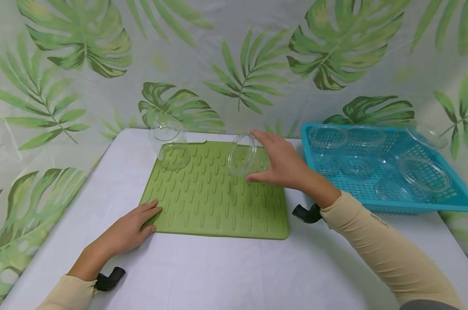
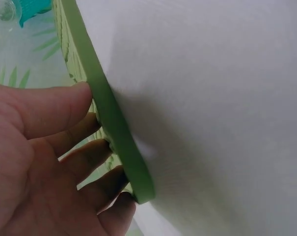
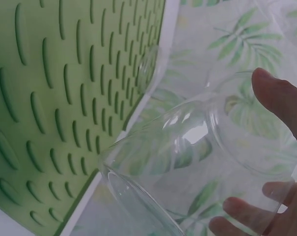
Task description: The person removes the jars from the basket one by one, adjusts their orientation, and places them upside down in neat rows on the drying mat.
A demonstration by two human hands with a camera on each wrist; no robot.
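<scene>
My right hand grips a clear glass jar over the far right part of a green ridged mat. The jar is tipped on its side, its wide mouth to the left, thumb and fingers around its base end. In the right wrist view, the see-through jar shows fingers behind its wall. A second clear jar stands at the mat's far left corner. At the mat's near left edge rests my left hand, fingertips on the green rim with the fingers loosely extended.
A teal perforated basket stands to the right, holding several more clear jars, some upright and some tilted. White cloth covers the table, and a leaf-print sheet hangs behind it.
</scene>
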